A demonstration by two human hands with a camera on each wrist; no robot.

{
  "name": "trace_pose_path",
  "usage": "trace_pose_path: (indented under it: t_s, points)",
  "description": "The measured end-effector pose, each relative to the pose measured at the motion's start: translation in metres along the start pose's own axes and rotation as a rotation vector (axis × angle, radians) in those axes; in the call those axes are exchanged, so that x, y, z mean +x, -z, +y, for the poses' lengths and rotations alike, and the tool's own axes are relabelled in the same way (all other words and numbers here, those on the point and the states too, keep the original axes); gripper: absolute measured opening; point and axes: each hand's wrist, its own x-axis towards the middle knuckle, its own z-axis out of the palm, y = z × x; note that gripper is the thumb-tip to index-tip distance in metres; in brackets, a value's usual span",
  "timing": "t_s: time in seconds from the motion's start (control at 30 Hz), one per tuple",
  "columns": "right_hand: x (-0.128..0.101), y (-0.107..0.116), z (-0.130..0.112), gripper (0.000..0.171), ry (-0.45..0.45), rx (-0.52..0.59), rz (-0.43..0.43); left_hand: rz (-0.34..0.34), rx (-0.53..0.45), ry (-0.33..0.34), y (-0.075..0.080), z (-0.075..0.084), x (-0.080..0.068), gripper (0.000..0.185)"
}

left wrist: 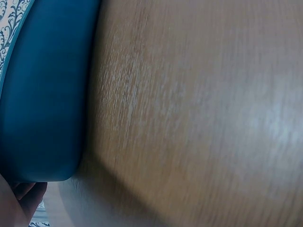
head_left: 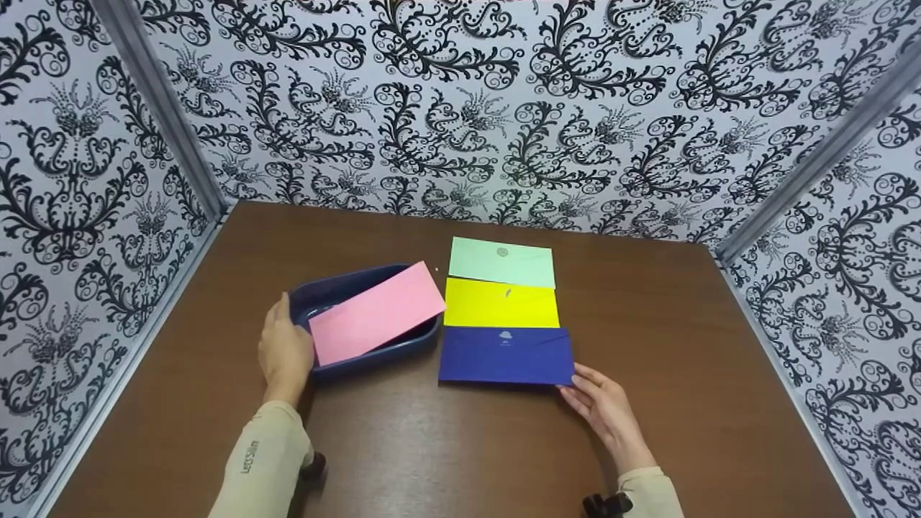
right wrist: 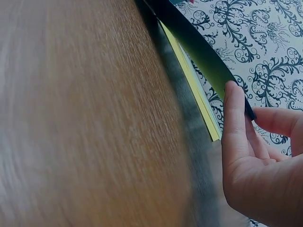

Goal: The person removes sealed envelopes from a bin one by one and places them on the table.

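A dark blue rectangular dish [head_left: 403, 351] stands on the left, and a pink envelope [head_left: 378, 313] lies slanted in it, one corner over the far right rim. My left hand [head_left: 286, 352] grips the dish's left end; in the left wrist view fingers [left wrist: 32, 198] show at its corner. With my right hand [head_left: 604, 410] I pinch a dark blue envelope [head_left: 504, 358] by its near right corner. The right wrist view shows this envelope's edge raised above the yellow one. Behind it lie a yellow envelope [head_left: 496, 306] and a mint green envelope [head_left: 500, 262], lined up in a column.
Everything is on a brown wooden table [head_left: 403, 446]. Patterned black and white walls [head_left: 468, 108] with grey metal posts [head_left: 162, 108] enclose its back and sides. The dish's right end is close beside the yellow and blue envelopes.
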Motion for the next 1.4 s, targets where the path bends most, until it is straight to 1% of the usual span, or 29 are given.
trace_pose_path:
  t_s: [0.23, 0.43, 0.6, 0.8, 0.9, 1.13, 1.4]
  points:
    - [-0.0002, -0.0010, 0.0007, 0.050, -0.015, 0.004, -0.006, 0.000, -0.008, 0.011, 0.0002, 0.0001, -0.0002, 0.062]
    - [-0.0005, -0.0013, 0.0023, 0.051, -0.020, -0.027, -0.006, 0.004, -0.015, 0.007, 0.0003, 0.0005, -0.0008, 0.062]
    - [-0.0013, -0.0022, 0.0019, 0.048, -0.020, -0.077, 0.012, 0.001, -0.009, 0.004, 0.0012, 0.0007, -0.0018, 0.062]
    - [-0.0040, -0.0008, 0.0025, 0.047, -0.005, -0.181, 0.018, -0.007, 0.001, -0.001, 0.0019, -0.0001, -0.0004, 0.063]
    - [-0.0040, 0.0005, 0.0025, 0.048, -0.003, -0.215, -0.003, -0.009, 0.004, -0.002, 0.0019, -0.0005, 0.0005, 0.064]
    - [-0.0071, 0.0031, 0.0001, 0.053, -0.004, -0.214, -0.062, -0.003, 0.004, -0.005, 0.0013, -0.0011, 0.0007, 0.063]
    - [-0.0088, 0.0068, 0.0009, 0.051, -0.003, -0.240, -0.058, 0.012, -0.006, -0.009, -0.0003, -0.0007, 0.0016, 0.062]
